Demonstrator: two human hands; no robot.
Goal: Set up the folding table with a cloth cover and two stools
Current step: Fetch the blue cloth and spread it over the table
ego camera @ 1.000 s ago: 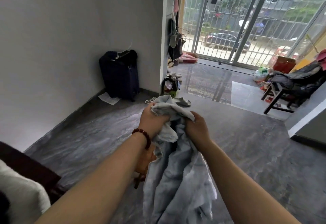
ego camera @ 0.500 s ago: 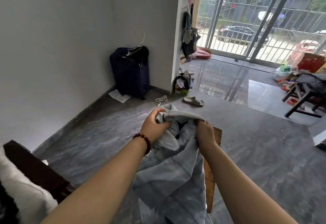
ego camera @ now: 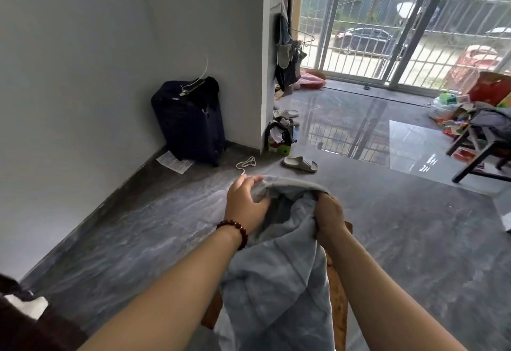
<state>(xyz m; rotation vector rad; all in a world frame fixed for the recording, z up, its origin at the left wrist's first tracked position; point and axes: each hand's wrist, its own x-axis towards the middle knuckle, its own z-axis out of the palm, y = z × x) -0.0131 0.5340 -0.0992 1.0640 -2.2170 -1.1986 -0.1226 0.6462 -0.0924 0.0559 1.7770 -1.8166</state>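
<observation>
Light: daylight, entering through barred glass doors (ego camera: 401,32) at upper right; room moderately bright.
Glare: pale bar reflections on glossy floor (ego camera: 345,129).
Shadows: soft; wall (ego camera: 69,74) dimmer, faint shading in folds of cloth (ego camera: 276,281).
Distortion: wide-angle bending at edges.
Sharpness: mildly soft throughout, lower edge blurriest.

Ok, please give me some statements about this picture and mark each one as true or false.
1. The left hand and the right hand both hold the grey-blue cloth. True.
2. The bead bracelet is on the right wrist. False: it is on the left wrist.
3. The dark suitcase lies flat on the floor. False: it stands upright by the wall.
4. One grey slipper lies on the floor beyond the cloth. True.
5. The cloth is spread flat. False: it is bunched and hangs from the hands.
</observation>
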